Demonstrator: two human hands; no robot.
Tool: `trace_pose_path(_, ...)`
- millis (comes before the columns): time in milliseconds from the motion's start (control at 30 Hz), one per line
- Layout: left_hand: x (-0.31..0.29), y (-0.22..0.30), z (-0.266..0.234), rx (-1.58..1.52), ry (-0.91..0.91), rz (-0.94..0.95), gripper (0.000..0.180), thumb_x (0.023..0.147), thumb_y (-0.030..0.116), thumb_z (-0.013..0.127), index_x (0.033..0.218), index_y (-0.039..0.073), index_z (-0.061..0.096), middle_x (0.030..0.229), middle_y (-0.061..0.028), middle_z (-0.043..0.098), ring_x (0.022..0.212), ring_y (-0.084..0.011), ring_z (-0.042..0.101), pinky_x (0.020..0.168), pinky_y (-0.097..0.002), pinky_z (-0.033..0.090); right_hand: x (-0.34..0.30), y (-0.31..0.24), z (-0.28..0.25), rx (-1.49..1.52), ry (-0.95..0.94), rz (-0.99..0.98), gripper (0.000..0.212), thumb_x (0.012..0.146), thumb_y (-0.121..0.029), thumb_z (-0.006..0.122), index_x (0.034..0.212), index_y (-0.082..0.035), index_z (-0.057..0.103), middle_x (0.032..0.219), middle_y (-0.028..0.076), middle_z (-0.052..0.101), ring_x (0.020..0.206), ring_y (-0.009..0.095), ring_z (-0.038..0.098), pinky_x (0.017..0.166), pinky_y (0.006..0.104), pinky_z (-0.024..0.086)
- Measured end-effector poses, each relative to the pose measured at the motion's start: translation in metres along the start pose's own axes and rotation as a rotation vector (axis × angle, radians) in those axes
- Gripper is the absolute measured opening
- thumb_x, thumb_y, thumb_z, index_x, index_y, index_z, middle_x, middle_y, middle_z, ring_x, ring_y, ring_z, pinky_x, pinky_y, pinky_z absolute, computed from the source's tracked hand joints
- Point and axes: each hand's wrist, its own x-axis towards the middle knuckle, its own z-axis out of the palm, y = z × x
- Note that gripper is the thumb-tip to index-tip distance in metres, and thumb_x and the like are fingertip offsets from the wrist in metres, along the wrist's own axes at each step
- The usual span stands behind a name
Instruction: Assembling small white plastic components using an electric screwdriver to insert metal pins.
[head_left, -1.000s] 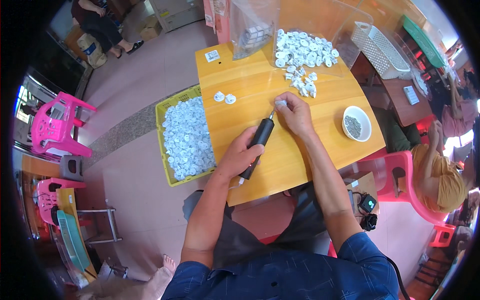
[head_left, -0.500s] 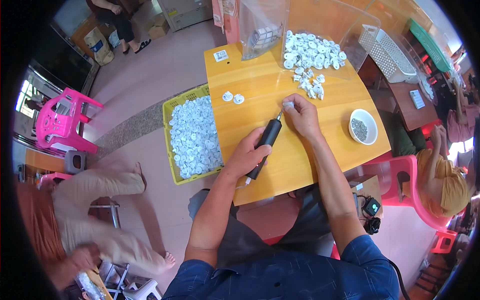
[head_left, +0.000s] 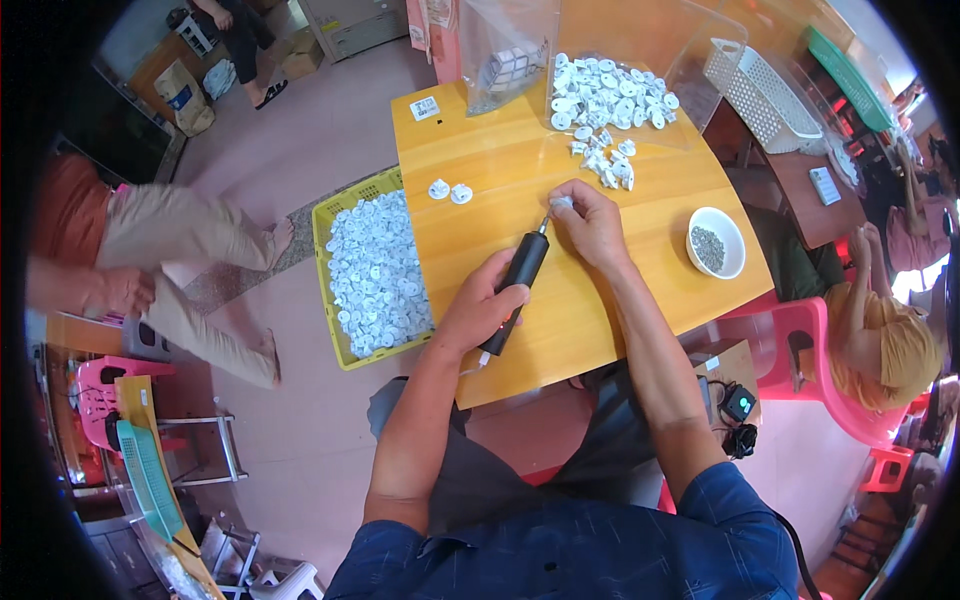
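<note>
My left hand (head_left: 480, 308) is closed round a black electric screwdriver (head_left: 523, 266), which slants up and to the right over the wooden table (head_left: 550, 350). Its tip meets a small white plastic part (head_left: 561, 203), pinched between the fingers of my right hand (head_left: 594, 232). My fingers cover much of that part. Two similar white parts (head_left: 450, 191) lie on the table to the left. Beyond my right hand sits a loose cluster of white parts (head_left: 608, 165), in front of a larger heap (head_left: 612, 92) in a clear plastic bin. Small metal screws (head_left: 708, 249) fill a white bowl (head_left: 737, 240) at the right.
A yellow crate (head_left: 323, 270) full of white parts stands on the floor left of the table. A clear bag (head_left: 508, 65) rests at the far edge. One person (head_left: 190, 230) walks at the left; another sits at the right near a pink chair (head_left: 815, 350).
The view has shifted slightly, so the table appears farther left. The person at left has walked farther away. My hands keep the same hold on the screwdriver and the white part.
</note>
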Motion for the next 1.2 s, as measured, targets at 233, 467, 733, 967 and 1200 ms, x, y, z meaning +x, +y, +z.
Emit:
trace_pose_path(233, -0.002, 0.003, 0.000, 0.013, -0.008, -0.004, 0.055, 0.091, 0.011, 0.061, 0.142, 0.002, 0.044, 0.091, -0.0083, 0.061, 0.070, -0.0128, 0.060, 0.064, -0.0271, 0.052, -0.001, -0.004, -0.001, -0.022, -0.001, 0.021, 0.009, 0.090, -0.001, 0.065, 0.098, -0.003, 0.067, 0.080, 0.001, 0.067, 0.074, 0.007, 0.061, 0.069, 0.0245, 0.050)
trace_pose_path(467, -0.001, 0.003, 0.001, -0.004, -0.016, 0.008, 0.056, 0.090, 0.011, 0.062, 0.142, 0.002, 0.044, 0.089, -0.0074, 0.061, 0.069, -0.0126, 0.060, 0.063, -0.0269, 0.052, -0.001, -0.003, -0.001, -0.048, 0.014, -0.001, 0.008, 0.089, -0.002, 0.066, 0.097, -0.003, 0.068, 0.078, 0.002, 0.068, 0.071, 0.007, 0.061, 0.066, 0.0248, 0.050)
trace_pose_path(733, 0.000, 0.000, -0.001, -0.005, -0.008, 0.000, 0.057, 0.090, 0.011, 0.062, 0.143, 0.002, 0.044, 0.092, -0.0086, 0.060, 0.072, -0.0133, 0.060, 0.064, -0.0277, 0.052, -0.006, -0.017, 0.000, -0.189, 0.028, -0.026, 0.012, 0.089, -0.002, 0.066, 0.100, -0.004, 0.068, 0.080, 0.010, 0.071, 0.070, 0.015, 0.066, 0.067, 0.0288, 0.052)
trace_pose_path(967, 0.000, 0.001, 0.000, 0.007, -0.021, -0.003, 0.055, 0.090, 0.010, 0.061, 0.142, 0.002, 0.044, 0.092, -0.0081, 0.061, 0.072, -0.0133, 0.060, 0.065, -0.0279, 0.053, -0.008, -0.021, -0.001, -0.267, 0.050, -0.080, 0.014, 0.087, -0.003, 0.065, 0.100, -0.005, 0.068, 0.082, 0.015, 0.070, 0.071, 0.024, 0.068, 0.067, 0.0324, 0.052)
trace_pose_path(1200, 0.000, 0.000, -0.001, 0.005, -0.019, 0.001, 0.054, 0.090, 0.010, 0.061, 0.141, 0.002, 0.045, 0.093, -0.0079, 0.060, 0.073, -0.0132, 0.060, 0.065, -0.0279, 0.053, -0.010, -0.028, -0.001, -0.298, 0.055, -0.072, 0.014, 0.087, -0.002, 0.065, 0.100, -0.005, 0.068, 0.080, 0.015, 0.069, 0.069, 0.024, 0.067, 0.065, 0.0326, 0.052)
